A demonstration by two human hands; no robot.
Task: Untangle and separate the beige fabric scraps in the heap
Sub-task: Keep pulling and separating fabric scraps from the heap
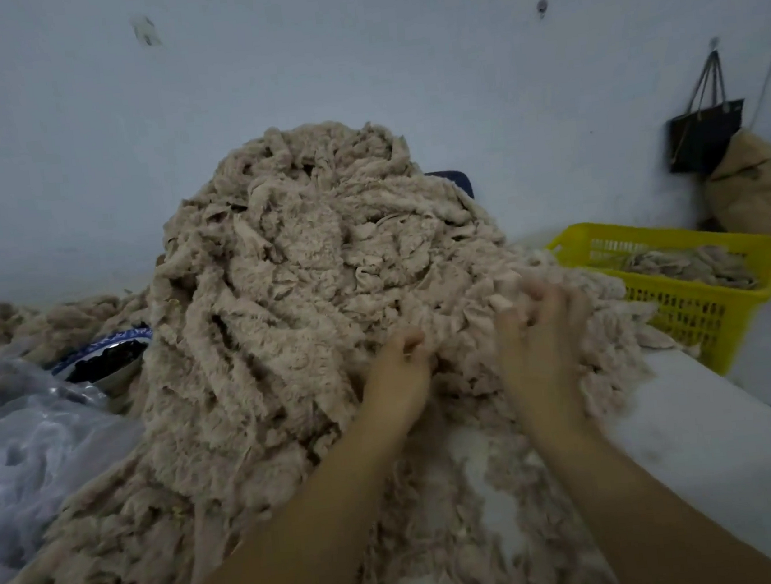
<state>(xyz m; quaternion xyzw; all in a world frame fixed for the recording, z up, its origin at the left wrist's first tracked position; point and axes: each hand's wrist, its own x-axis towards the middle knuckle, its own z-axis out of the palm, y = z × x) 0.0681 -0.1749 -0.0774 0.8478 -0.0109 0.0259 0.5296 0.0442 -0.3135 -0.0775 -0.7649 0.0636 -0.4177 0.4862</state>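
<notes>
Beige scrap heap point(297, 272) on white tabletop point(696, 412), left hand point(398, 370) pinching its fabric, right hand point(543, 337) blurred, clutching its fabric, yellow basket point(686, 310) right

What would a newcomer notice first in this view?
A tall heap of beige scraps fills the centre, against the wall. At its lower right the left hand pinches a scrap while the right hand, blurred, digs in beside it. A yellow basket sits far right.
</notes>
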